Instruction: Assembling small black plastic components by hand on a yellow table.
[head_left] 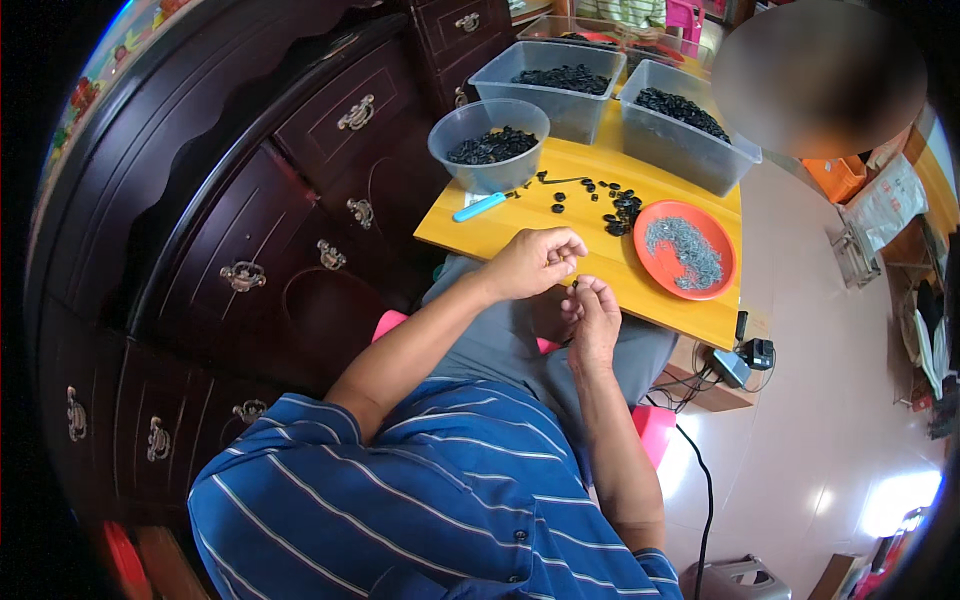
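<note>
Both hands [565, 290] at yellow table [520, 232] edge

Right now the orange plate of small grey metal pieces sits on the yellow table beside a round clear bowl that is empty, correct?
Not quite. In the head view the round clear bowl is not empty: it holds small black pieces. The rest stands: the orange plate with grey metal pieces sits on the yellow table.
</note>
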